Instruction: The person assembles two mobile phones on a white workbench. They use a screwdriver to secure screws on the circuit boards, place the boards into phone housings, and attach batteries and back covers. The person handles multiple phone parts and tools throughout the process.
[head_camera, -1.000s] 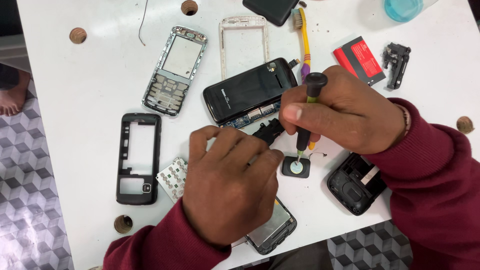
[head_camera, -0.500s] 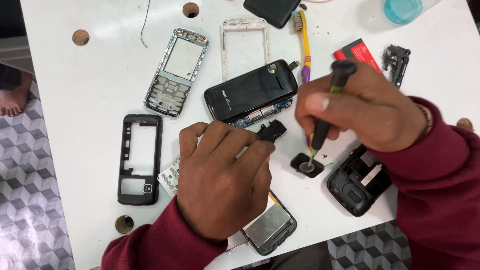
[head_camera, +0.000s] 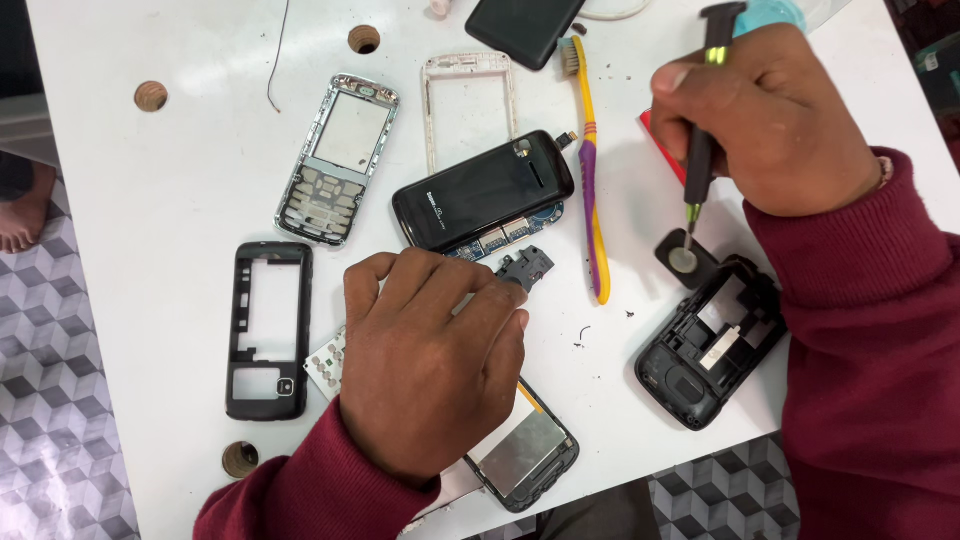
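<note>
My right hand (head_camera: 770, 120) grips a thin black screwdriver (head_camera: 700, 150) upright, its tip resting on a small round speaker part (head_camera: 684, 260) on the white table (head_camera: 150, 190). My left hand (head_camera: 430, 365) lies curled over a phone body with a bare screen panel (head_camera: 525, 450), its fingertips touching a small black plastic piece (head_camera: 525, 268). A black phone (head_camera: 485, 190) lies just beyond my left hand. A black rear housing (head_camera: 710, 345) sits below the speaker part.
A silver keypad frame (head_camera: 335, 160), a white frame (head_camera: 470, 100), a black bezel (head_camera: 268, 330) and a keypad membrane (head_camera: 325, 362) lie about. A yellow and purple toothbrush (head_camera: 592, 170) lies between my hands. Round holes (head_camera: 150, 96) dot the table; patterned floor (head_camera: 50, 400) lies left.
My right hand has carried the screwdriver and the speaker part to the right, away from my left hand. The left hand has stayed over the phone body.
</note>
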